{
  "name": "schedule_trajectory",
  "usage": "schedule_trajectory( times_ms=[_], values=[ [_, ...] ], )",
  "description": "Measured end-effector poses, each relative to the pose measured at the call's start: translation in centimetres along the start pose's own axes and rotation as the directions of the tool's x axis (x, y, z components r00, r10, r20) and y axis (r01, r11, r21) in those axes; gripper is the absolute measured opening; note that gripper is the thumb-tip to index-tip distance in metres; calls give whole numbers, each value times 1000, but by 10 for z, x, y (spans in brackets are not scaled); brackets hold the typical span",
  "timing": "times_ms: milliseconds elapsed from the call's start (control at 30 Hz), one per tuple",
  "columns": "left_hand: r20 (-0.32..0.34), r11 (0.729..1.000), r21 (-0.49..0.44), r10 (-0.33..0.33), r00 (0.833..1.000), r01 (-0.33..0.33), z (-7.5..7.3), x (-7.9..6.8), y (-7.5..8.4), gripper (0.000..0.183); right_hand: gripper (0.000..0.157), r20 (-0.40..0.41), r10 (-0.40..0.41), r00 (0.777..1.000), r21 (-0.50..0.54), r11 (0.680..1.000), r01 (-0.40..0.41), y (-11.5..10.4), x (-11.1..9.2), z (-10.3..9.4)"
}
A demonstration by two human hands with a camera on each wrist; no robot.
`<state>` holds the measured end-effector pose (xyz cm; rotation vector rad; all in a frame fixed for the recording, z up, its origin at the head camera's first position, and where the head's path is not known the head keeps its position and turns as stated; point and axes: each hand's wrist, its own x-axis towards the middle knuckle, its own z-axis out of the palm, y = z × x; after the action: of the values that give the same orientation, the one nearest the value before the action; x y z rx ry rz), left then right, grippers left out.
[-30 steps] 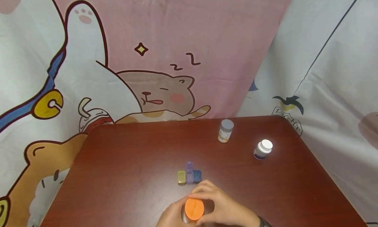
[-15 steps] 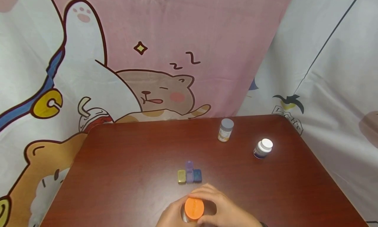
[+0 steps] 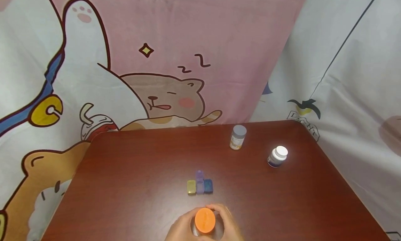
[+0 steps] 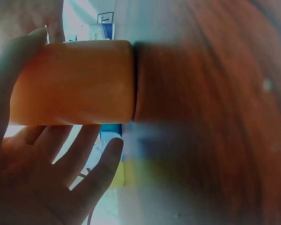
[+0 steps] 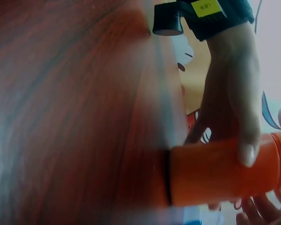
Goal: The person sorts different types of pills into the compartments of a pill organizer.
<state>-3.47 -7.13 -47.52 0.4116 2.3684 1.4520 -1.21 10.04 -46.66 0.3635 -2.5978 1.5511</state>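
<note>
An orange pill bottle (image 4: 79,82) stands upright on the table, its orange cap (image 3: 205,220) facing up at me. My left hand (image 3: 181,227) grips the bottle's body; its thumb (image 5: 246,117) lies along the side in the right wrist view. My right hand (image 3: 227,224) curls around the cap from the right, its fingers (image 5: 267,206) reaching round the top end. Just beyond the hands lies a small pill organizer with a yellow compartment (image 3: 191,187), a purple compartment (image 3: 200,187) whose lid is raised, and a blue compartment (image 3: 208,186).
A white bottle with a grey cap (image 3: 238,137) stands near the table's back edge. To its right is a white-capped bottle (image 3: 277,156) with a dark lower band. A cartoon-printed curtain (image 3: 175,35) hangs behind the reddish-brown table (image 3: 131,164).
My right hand has turned around the cap: its fingers moved from behind the cap to its right side, and the wrist swung inward. The left hand keeps its hold; the view shifted slightly.
</note>
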Motion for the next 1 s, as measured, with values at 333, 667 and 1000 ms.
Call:
schedule_trajectory(
  times_ms=[333,667,1000],
  values=[
    [-18,996,76,52,998,-50,-2,1,-3,64,76,-7,254,967,90,963,-253,-19,5,13],
    [-35,995,89,43,998,-40,-3,0,-2,63,72,-76,215,974,121,971,-205,-13,4,20],
    [-31,998,64,30,999,-28,-2,1,-3,68,63,-103,-162,982,32,986,166,7,6,14]
  ],
)
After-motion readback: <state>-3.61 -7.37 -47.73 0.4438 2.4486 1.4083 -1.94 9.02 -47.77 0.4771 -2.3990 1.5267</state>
